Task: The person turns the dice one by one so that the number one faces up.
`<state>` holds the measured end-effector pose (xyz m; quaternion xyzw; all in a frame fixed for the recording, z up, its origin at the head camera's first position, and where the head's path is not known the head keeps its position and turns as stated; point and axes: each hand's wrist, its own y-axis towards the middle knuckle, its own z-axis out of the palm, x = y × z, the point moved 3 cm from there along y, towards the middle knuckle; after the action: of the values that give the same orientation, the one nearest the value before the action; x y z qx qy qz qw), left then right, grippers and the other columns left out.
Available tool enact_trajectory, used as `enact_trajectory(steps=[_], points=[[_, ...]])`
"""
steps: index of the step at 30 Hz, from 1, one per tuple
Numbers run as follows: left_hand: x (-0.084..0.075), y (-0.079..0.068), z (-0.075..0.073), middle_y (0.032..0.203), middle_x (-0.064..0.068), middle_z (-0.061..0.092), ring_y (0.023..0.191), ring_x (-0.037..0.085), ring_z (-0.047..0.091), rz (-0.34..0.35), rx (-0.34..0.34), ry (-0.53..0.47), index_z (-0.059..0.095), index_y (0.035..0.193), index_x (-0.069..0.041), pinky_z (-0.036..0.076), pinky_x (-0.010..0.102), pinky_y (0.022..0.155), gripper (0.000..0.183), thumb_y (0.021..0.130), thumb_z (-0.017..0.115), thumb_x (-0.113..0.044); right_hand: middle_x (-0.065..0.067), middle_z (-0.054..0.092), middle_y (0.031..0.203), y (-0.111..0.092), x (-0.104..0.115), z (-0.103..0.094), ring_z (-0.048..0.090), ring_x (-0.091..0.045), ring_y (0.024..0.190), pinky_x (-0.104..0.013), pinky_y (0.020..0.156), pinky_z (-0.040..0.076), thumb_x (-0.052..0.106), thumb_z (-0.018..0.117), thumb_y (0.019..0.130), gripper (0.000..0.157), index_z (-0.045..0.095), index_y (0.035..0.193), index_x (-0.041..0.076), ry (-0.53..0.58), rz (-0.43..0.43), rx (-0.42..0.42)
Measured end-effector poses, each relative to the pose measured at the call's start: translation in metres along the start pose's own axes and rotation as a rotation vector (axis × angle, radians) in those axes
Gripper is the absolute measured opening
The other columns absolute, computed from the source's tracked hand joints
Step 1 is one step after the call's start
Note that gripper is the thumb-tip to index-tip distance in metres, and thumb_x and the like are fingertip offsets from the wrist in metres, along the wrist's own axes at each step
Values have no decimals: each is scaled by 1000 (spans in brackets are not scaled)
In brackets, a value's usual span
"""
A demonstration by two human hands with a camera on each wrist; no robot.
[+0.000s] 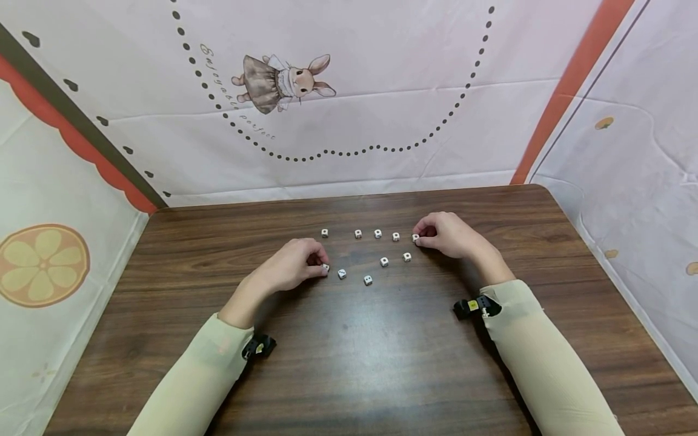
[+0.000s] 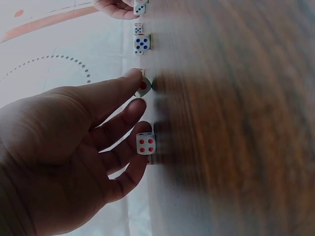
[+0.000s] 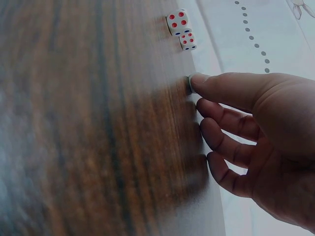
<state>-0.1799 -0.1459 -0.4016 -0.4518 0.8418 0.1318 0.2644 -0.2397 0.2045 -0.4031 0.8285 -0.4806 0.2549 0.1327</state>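
Pinching left hand [image 1: 294, 264]: thumb and finger clamped on the left die [image 1: 325, 267], at the left end of the nearer dice [image 1: 384, 261], on the table.
Gripping right hand [image 1: 449, 235]: thumb and fingertips together on the right die [image 1: 415, 238], at the right end of the far dice [image 1: 378, 233].
Direction of dice: cubes without a long axis; several far dice turn a single pip upward, though upper faces on the held pair are hard to make out.
Writing: lettering [image 1: 215, 72] reading "Enjoyable perfect" runs beside a sideways rabbit [image 1: 286, 82] in a dress; its head points right.
Surface: dark brown, wood-grained table [image 1: 371, 375], rounded at the far right corner.
Room: pale printed cloth [image 1: 392, 109] behind and at both sides, an orange slice [image 1: 43, 265] printed at left.
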Motion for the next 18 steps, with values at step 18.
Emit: enact_trajectory(steps=[18], points=[[6,-2,-3,91,-7,69,90,15,64,-34,-30,87,78,100,-15,47,47,85,6,96,80,-18,0,74,95,-1,2,-1,65,-21,89,-42,83,50,12,80,95,11,78,104,7,6,6,0]])
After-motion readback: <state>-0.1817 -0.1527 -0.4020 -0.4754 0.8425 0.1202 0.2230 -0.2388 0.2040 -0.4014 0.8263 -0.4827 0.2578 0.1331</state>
